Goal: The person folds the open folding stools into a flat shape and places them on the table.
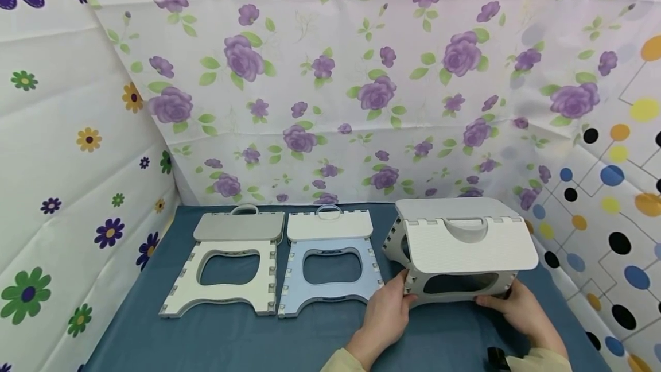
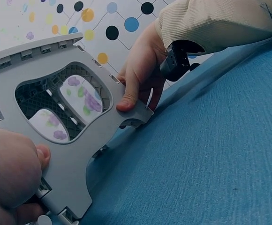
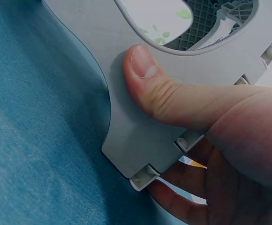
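A grey-and-white folding step stool (image 1: 467,245) stands unfolded on the right part of the table, its seat on top with a handle slot. My left hand (image 1: 384,314) grips its left front leg, thumb on the front face. On the opposite leg, my right hand (image 1: 521,310) holds the edge low down. In the right wrist view the right thumb (image 3: 147,70) presses the grey leg panel (image 3: 136,136) while the fingers go behind it. The left wrist view shows both hands on the leg panel (image 2: 68,173), one at each side of its oval opening.
Left of the open stool lie two folded stools: a light blue one (image 1: 330,291) beside it and a cream one with a grey top (image 1: 227,294) farther left. A blue cloth (image 1: 232,343) covers the table. Patterned curtains (image 1: 335,102) enclose the back and sides.
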A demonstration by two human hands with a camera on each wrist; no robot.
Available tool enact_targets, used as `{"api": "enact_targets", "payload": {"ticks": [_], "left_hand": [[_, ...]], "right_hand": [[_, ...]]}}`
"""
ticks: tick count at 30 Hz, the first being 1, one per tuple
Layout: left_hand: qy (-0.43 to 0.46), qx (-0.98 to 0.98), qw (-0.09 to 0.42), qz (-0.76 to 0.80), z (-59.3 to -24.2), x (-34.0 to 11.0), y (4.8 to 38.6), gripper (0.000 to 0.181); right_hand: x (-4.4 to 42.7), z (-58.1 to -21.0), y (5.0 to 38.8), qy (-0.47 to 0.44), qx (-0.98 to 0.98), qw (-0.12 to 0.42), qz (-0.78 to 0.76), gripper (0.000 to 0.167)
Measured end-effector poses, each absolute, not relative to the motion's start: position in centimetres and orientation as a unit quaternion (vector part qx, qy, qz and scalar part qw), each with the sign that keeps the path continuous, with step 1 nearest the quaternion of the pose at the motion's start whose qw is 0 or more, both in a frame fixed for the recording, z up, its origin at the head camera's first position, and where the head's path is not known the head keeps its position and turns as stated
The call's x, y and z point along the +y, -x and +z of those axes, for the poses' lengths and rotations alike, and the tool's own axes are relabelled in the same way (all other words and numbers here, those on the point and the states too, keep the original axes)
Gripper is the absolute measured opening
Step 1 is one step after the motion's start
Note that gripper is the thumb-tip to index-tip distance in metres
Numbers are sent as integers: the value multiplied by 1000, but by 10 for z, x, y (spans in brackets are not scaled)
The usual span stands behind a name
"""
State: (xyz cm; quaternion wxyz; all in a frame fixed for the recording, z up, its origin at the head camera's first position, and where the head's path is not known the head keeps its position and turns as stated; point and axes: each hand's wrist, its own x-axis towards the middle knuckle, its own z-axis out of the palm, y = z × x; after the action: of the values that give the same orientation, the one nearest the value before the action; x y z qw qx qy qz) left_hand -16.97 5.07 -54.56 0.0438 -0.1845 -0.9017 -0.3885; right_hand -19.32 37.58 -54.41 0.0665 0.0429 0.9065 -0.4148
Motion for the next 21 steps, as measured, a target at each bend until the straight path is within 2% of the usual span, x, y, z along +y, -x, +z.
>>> {"api": "enact_targets", "payload": {"ticks": [8,21], "left_hand": [[178,-904,37,-386,-546,52,171,45],[186,-901,56,-389,-548,49,171,44]], "right_hand": [[376,-543,192,-39,906,69,-417,100],[373,-544,191,-42,906,62,-417,100]]}}
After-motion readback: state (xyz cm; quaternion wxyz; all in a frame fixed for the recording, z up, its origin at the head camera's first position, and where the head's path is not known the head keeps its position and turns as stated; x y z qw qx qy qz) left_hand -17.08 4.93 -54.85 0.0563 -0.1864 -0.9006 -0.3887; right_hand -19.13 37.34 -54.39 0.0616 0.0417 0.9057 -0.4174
